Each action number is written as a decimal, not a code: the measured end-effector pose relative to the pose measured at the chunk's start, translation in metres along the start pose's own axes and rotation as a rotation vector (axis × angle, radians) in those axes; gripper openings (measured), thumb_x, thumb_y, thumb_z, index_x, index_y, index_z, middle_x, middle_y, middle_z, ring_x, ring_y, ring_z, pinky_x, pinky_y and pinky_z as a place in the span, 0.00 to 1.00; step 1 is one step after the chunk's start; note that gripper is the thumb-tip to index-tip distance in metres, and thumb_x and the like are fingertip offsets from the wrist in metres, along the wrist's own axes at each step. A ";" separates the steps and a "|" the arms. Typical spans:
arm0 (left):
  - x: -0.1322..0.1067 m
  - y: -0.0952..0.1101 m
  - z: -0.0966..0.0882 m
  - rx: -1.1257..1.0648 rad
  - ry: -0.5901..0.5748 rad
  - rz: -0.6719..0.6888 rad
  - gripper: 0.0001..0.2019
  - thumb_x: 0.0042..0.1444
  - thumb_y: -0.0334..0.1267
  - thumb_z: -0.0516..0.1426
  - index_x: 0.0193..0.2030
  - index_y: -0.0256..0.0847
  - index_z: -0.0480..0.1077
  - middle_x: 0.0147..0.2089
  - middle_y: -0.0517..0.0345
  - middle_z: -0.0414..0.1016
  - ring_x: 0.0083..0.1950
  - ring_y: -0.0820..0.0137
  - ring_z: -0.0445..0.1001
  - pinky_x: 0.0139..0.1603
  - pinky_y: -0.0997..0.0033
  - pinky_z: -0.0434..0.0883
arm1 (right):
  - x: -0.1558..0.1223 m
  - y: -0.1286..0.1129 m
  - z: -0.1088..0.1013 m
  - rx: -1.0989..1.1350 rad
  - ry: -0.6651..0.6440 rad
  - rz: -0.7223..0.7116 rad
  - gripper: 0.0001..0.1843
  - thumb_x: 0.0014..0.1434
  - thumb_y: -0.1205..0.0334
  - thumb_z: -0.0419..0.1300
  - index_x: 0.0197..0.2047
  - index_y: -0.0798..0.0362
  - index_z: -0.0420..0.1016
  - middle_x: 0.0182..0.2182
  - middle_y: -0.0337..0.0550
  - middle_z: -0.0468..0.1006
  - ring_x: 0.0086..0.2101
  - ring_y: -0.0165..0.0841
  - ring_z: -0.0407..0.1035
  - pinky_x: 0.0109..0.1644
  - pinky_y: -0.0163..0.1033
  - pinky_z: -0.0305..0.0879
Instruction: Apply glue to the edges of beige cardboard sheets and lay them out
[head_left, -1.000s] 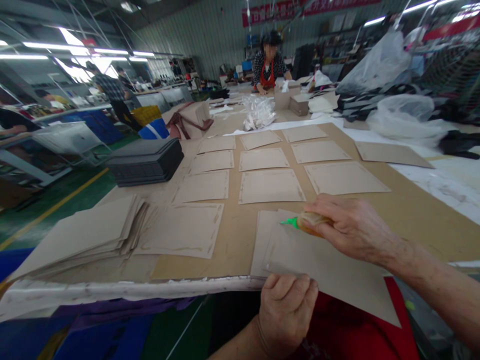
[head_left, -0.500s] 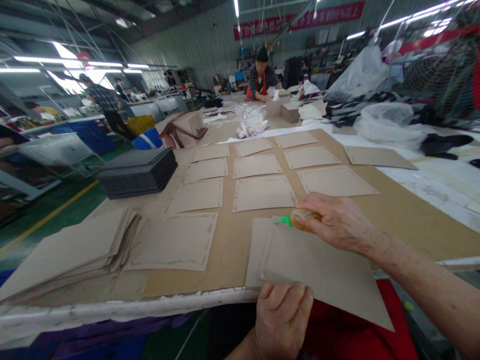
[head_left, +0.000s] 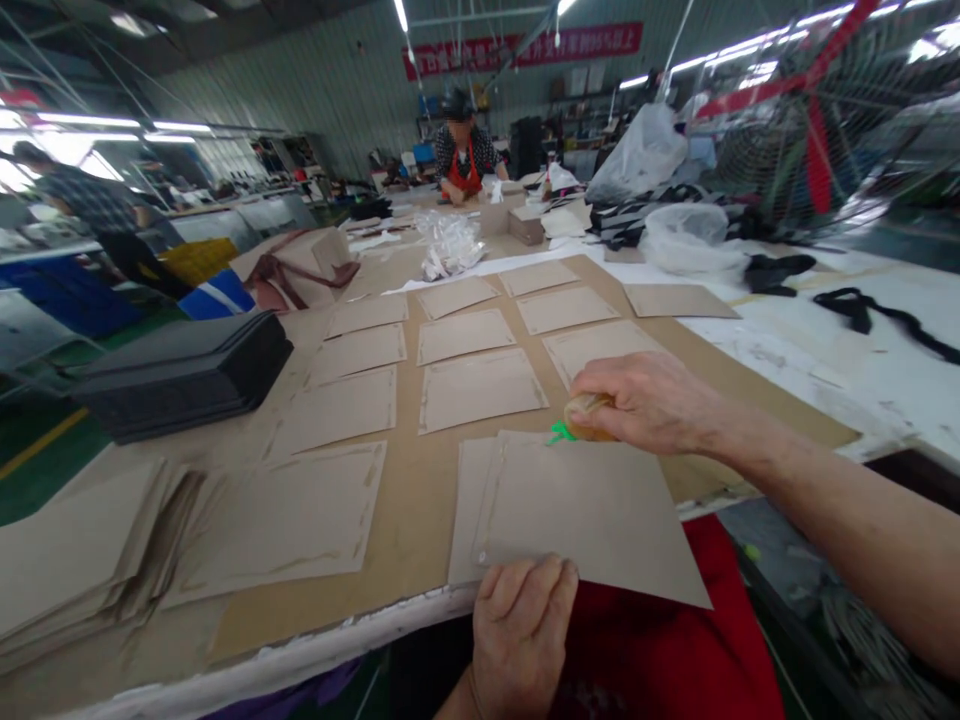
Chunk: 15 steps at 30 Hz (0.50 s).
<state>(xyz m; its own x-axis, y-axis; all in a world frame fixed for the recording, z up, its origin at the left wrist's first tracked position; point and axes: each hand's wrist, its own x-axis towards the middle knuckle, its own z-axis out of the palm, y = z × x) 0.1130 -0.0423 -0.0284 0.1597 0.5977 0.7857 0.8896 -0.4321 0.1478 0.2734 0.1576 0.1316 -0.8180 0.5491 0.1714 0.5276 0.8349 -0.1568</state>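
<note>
My right hand (head_left: pixel 649 400) is closed around a glue bottle (head_left: pixel 591 416) that lies tilted, its green nozzle (head_left: pixel 559 433) at the far edge of a grey-beige cardboard sheet (head_left: pixel 592 510). A line of glue runs down the left side of this sheet. With curled fingers, my left hand (head_left: pixel 521 630) grips the sheet's near edge, at the table's front; the thumb is hidden. The sheet's right corner juts past the table edge over red cloth. Another sheet (head_left: pixel 469 500) lies partly beneath it, showing on the left.
Several glue-lined sheets (head_left: pixel 480 390) lie in rows on the brown board. At left are a cardboard stack (head_left: pixel 67 550) and a dark grey stack (head_left: pixel 180 370). A person (head_left: pixel 461 160) leans over the table's far end. Plastic bags (head_left: pixel 686 235) and a large fan (head_left: pixel 795 140) are at right.
My right hand has moved the glue bottle rightward along the sheet's far edge, away from its left corner. My left hand keeps its grip. The view has turned to the right.
</note>
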 end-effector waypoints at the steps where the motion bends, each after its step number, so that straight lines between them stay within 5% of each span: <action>1: 0.001 0.000 0.000 0.002 0.001 0.000 0.13 0.69 0.28 0.51 0.47 0.39 0.77 0.41 0.57 0.82 0.41 0.69 0.75 0.44 0.65 0.68 | 0.004 -0.004 0.002 -0.003 0.011 -0.002 0.11 0.67 0.58 0.57 0.36 0.53 0.75 0.34 0.42 0.78 0.35 0.37 0.69 0.36 0.40 0.52; 7: 0.003 -0.004 -0.002 0.018 -0.004 0.029 0.12 0.68 0.28 0.53 0.47 0.39 0.77 0.40 0.57 0.82 0.38 0.69 0.76 0.44 0.66 0.70 | 0.018 -0.015 0.005 -0.008 0.003 0.004 0.09 0.65 0.59 0.59 0.34 0.52 0.73 0.35 0.39 0.77 0.36 0.35 0.68 0.33 0.39 0.48; 15: 0.002 -0.008 -0.002 0.053 -0.012 0.074 0.13 0.69 0.27 0.51 0.46 0.39 0.78 0.40 0.58 0.83 0.39 0.68 0.77 0.46 0.65 0.70 | -0.029 0.032 -0.029 -0.060 -0.096 0.140 0.10 0.63 0.56 0.59 0.33 0.51 0.76 0.29 0.39 0.77 0.30 0.34 0.67 0.31 0.38 0.47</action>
<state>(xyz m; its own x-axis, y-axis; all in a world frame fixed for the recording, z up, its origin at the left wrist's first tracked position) 0.1055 -0.0389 -0.0272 0.2305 0.5734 0.7862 0.8966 -0.4392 0.0574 0.3201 0.1694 0.1501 -0.7524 0.6561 0.0583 0.6479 0.7532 -0.1135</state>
